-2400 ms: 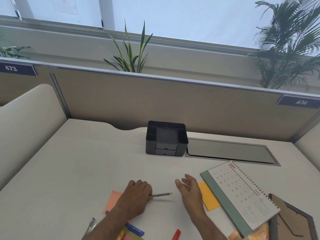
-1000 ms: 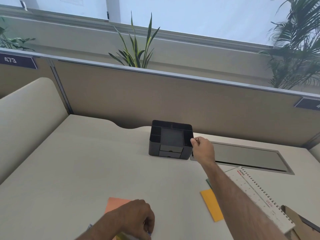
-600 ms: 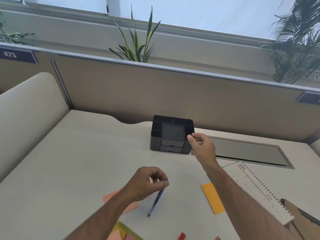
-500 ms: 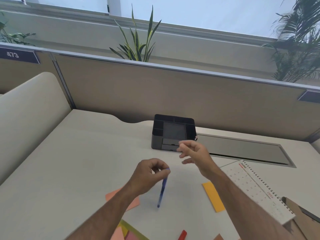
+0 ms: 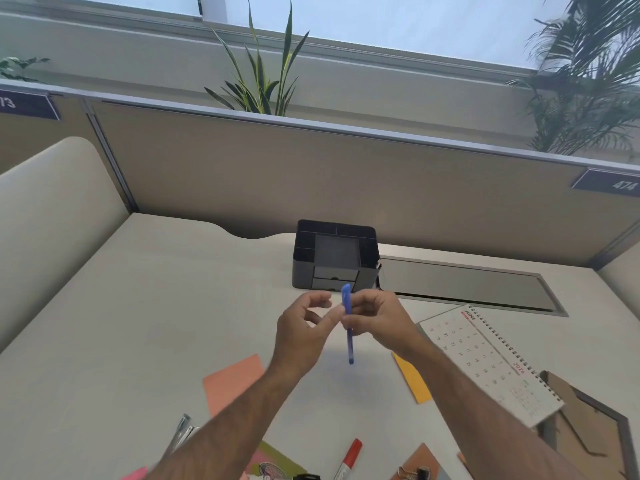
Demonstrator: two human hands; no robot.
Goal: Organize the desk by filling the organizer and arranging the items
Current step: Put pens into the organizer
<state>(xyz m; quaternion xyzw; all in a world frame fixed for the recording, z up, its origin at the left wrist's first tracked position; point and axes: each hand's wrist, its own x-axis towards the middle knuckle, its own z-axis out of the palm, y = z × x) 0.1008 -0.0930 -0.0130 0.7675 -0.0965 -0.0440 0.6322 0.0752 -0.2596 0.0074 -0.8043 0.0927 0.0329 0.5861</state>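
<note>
Above the worktop point(image 5: 145, 306), in front of the organizer point(image 5: 334, 259), the right hand point(image 5: 377, 318) is pinching the blue pen point(image 5: 347, 327) near its cap while the left hand point(image 5: 304, 332) is hovering half-curled with spread fingers; light, stiff, probably slick, it is best gripped mid-barrel.

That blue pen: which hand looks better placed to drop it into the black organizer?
Probably the right hand: its fingers pinch the blue pen, and it sits nearer the desk organizer. The left hand looks open beside it.
</note>
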